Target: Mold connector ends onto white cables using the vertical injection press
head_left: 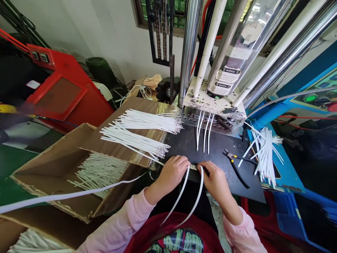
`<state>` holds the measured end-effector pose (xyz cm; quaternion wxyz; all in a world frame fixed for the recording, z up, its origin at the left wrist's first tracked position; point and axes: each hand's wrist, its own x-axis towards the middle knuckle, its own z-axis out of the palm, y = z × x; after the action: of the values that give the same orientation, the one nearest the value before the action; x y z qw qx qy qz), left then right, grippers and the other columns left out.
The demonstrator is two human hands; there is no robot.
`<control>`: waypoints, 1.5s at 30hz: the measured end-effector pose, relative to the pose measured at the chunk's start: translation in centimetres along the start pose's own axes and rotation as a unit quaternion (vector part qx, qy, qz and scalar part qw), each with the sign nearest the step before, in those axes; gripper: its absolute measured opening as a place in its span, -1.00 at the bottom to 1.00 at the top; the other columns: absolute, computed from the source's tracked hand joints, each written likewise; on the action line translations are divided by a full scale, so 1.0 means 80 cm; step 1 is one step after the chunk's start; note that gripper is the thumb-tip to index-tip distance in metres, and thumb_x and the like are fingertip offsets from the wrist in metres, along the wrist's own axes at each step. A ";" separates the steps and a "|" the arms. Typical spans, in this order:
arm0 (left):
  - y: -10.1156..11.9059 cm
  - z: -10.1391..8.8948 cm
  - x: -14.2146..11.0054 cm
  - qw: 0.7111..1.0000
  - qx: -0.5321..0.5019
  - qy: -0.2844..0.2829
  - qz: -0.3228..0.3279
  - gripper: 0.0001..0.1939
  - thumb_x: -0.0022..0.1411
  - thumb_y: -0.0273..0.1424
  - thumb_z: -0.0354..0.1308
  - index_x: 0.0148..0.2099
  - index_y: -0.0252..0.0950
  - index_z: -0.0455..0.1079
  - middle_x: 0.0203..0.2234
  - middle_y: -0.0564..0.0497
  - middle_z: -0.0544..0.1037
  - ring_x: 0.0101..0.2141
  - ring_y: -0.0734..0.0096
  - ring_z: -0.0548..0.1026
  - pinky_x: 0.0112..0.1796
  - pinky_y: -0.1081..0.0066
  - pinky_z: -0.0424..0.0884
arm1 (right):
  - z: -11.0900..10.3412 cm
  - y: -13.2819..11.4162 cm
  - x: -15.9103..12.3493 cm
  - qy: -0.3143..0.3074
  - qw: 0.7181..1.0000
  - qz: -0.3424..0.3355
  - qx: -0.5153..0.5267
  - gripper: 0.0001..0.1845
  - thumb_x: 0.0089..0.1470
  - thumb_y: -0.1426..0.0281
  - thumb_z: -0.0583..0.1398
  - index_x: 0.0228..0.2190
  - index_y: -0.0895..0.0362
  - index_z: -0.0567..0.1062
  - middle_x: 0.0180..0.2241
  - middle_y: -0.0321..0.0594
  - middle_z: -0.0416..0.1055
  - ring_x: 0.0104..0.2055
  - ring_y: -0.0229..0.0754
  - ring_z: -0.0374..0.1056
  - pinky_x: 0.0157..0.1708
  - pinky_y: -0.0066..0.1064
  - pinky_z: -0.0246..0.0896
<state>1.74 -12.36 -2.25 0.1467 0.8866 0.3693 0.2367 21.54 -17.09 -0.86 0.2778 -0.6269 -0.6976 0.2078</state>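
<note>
My left hand (172, 174) is closed at the dark worktop's front edge, its fingertips at the top end of a white cable (178, 200). Opposite it, my right hand (215, 180) is closed at the end of a second white cable (197, 203). Both cables hang in curves toward my lap. Between my fingertips lies a small light metal strip (193, 167), partly hidden by the fingers. Black-and-yellow cutting pliers (237, 170) rest to the right of my right hand. Several white cables (204, 135) stick out from under the press toward me.
A press plate (193, 100) with steel columns stands behind the worktop (221, 182). Bundled white cables (147, 121) lie on a brown board (126, 154) at left. More cables (267, 151) sit at right. A cardboard box (52, 165) stands lower left, below a red machine (63, 91).
</note>
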 end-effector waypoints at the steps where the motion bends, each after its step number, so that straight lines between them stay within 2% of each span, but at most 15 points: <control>1: 0.000 0.000 -0.001 1.000 -0.003 0.003 -0.001 -0.78 0.46 -0.45 -0.06 -0.12 -0.28 0.42 -0.21 -0.03 0.54 -0.19 0.28 0.45 -0.14 0.28 0.37 | 0.000 0.000 0.000 -0.002 1.000 -0.003 -0.002 -0.81 0.28 0.42 0.09 -0.28 0.06 0.51 -0.32 -0.21 0.50 -0.24 -0.12 0.44 -0.21 -0.33 0.28; 5: -0.001 0.003 -0.006 1.000 -0.006 0.015 0.006 -0.77 0.47 -0.44 -0.08 -0.11 -0.29 0.43 -0.20 -0.04 0.54 -0.18 0.28 0.45 -0.13 0.28 0.37 | 0.004 0.005 -0.007 -0.006 0.998 -0.045 -0.039 -0.80 0.31 0.42 0.06 -0.25 0.07 0.49 -0.27 -0.18 0.50 -0.20 -0.09 0.44 -0.18 -0.31 0.29; 8: -0.002 0.008 -0.008 1.000 -0.014 0.021 0.006 -0.75 0.48 -0.42 -0.09 -0.11 -0.28 0.43 -0.20 -0.05 0.54 -0.17 0.28 0.45 -0.12 0.28 0.37 | 0.014 0.011 -0.012 0.023 0.995 -0.080 -0.063 -0.80 0.32 0.42 0.05 -0.21 0.07 0.49 -0.23 -0.15 0.51 -0.17 -0.07 0.43 -0.15 -0.27 0.30; 12: 0.002 0.007 -0.004 1.000 -0.018 0.015 -0.014 -0.75 0.47 -0.42 -0.08 -0.12 -0.28 0.44 -0.21 -0.04 0.54 -0.17 0.28 0.45 -0.11 0.28 0.38 | 0.021 0.017 -0.013 0.047 0.995 -0.075 -0.038 -0.77 0.33 0.40 0.04 -0.22 0.05 0.51 -0.24 -0.14 0.52 -0.17 -0.07 0.43 -0.12 -0.25 0.32; 14: 0.002 -0.002 -0.001 0.999 -0.019 -0.015 -0.024 -0.77 0.45 -0.43 -0.04 -0.15 -0.27 0.46 -0.23 -0.03 0.54 -0.19 0.29 0.47 -0.14 0.28 0.39 | 0.013 0.020 -0.010 0.026 0.998 -0.062 -0.010 -0.77 0.31 0.38 0.07 -0.24 0.05 0.53 -0.24 -0.14 0.52 -0.15 -0.06 0.45 -0.11 -0.24 0.35; 17: -0.008 -0.028 0.009 0.997 -0.042 -0.062 -0.001 -0.80 0.39 -0.51 0.05 -0.08 -0.24 0.49 -0.21 0.00 0.58 -0.21 0.32 0.51 -0.12 0.30 0.40 | -0.014 0.024 0.002 -0.071 0.995 -0.048 0.059 -0.80 0.26 0.35 0.12 -0.21 0.03 0.57 -0.19 -0.18 0.56 -0.13 -0.09 0.49 -0.09 -0.28 0.39; 19: -0.027 -0.046 0.021 0.998 -0.041 -0.038 -0.012 -0.73 0.35 -0.57 0.05 -0.01 -0.22 0.49 -0.17 -0.01 0.61 -0.18 0.31 0.53 -0.07 0.25 0.39 | -0.032 0.024 0.021 -0.106 0.990 -0.040 0.079 -0.77 0.25 0.34 0.14 -0.16 0.01 0.59 -0.17 -0.21 0.58 -0.13 -0.10 0.51 -0.07 -0.28 0.41; 22: -0.066 -0.062 0.049 0.995 0.016 0.040 -0.087 -0.71 0.34 -0.59 0.01 -0.06 -0.23 0.52 -0.17 -0.04 0.63 -0.14 0.22 0.54 -0.01 0.12 0.36 | -0.041 0.013 0.071 -0.063 0.995 -0.047 0.063 -0.74 0.23 0.34 0.13 -0.16 0.01 0.61 -0.17 -0.22 0.60 -0.14 -0.09 0.52 -0.09 -0.27 0.40; 26: -0.112 -0.058 0.084 0.983 0.113 0.021 -0.141 -0.75 0.29 -0.59 0.03 -0.15 -0.28 0.52 -0.23 -0.10 0.63 -0.14 0.16 0.54 -0.05 0.15 0.35 | -0.004 -0.019 0.160 -0.053 0.995 -0.085 -0.010 -0.75 0.21 0.42 0.15 -0.17 0.02 0.61 -0.17 -0.27 0.60 -0.16 -0.17 0.51 -0.12 -0.37 0.35; 30: -0.128 -0.045 0.095 0.980 0.147 0.004 -0.137 -0.83 0.27 -0.55 0.09 -0.19 -0.32 0.50 -0.23 -0.16 0.59 -0.11 0.11 0.50 -0.08 0.16 0.34 | 0.051 -0.042 0.219 -0.076 0.989 -0.084 -0.095 -0.85 0.19 0.44 0.22 -0.24 0.06 0.62 -0.21 -0.20 0.60 -0.14 -0.12 0.50 -0.12 -0.38 0.30; 34: -0.128 -0.042 0.092 0.979 0.159 0.000 -0.127 -0.80 0.31 -0.54 0.03 -0.30 -0.33 0.47 -0.27 -0.18 0.55 -0.15 0.11 0.49 -0.11 0.15 0.33 | 0.075 -0.042 0.232 -0.079 0.985 -0.073 -0.134 -0.88 0.18 0.47 0.22 -0.29 0.11 0.60 -0.20 -0.10 0.57 -0.15 -0.09 0.49 -0.16 -0.37 0.28; 38: -0.125 -0.059 0.093 0.984 0.145 0.007 -0.102 -0.83 0.31 -0.54 0.06 -0.32 -0.29 0.43 -0.29 -0.10 0.55 -0.15 0.14 0.49 -0.10 0.14 0.32 | 0.065 -0.030 0.225 -0.089 0.982 -0.076 -0.147 -0.82 0.20 0.50 0.17 -0.29 0.10 0.59 -0.22 -0.16 0.57 -0.16 -0.15 0.48 -0.16 -0.42 0.26; 40: -0.113 -0.081 0.095 0.987 0.110 0.079 -0.089 -0.88 0.32 -0.52 0.09 -0.28 -0.26 0.40 -0.33 -0.02 0.56 -0.22 0.21 0.50 -0.08 0.13 0.33 | 0.058 -0.026 0.222 -0.095 0.981 -0.085 -0.145 -0.81 0.20 0.49 0.17 -0.23 0.08 0.58 -0.22 -0.23 0.58 -0.17 -0.18 0.48 -0.15 -0.45 0.26; 42: -0.089 -0.112 0.093 0.970 0.049 0.230 -0.065 -0.93 0.34 -0.51 0.11 -0.22 -0.25 0.37 -0.34 0.02 0.57 -0.26 0.29 0.52 -0.08 0.17 0.37 | 0.053 -0.025 0.219 -0.094 0.980 -0.093 -0.148 -0.80 0.22 0.47 0.16 -0.17 0.07 0.57 -0.19 -0.25 0.57 -0.15 -0.20 0.48 -0.13 -0.46 0.26; 45: -0.029 -0.171 0.073 0.883 -0.042 0.468 0.016 -0.88 0.32 -0.53 0.17 -0.13 -0.22 0.37 -0.24 0.03 0.58 -0.20 0.36 0.56 -0.15 0.31 0.48 | 0.058 -0.031 0.219 -0.087 0.977 -0.099 -0.165 -0.82 0.26 0.39 0.17 -0.16 0.06 0.57 -0.15 -0.22 0.56 -0.11 -0.18 0.46 -0.11 -0.44 0.25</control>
<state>-3.24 -5.34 10.13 -0.0100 0.6716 0.3701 0.6418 15.65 0.19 -0.56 0.1278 -0.5718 -0.8022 0.1153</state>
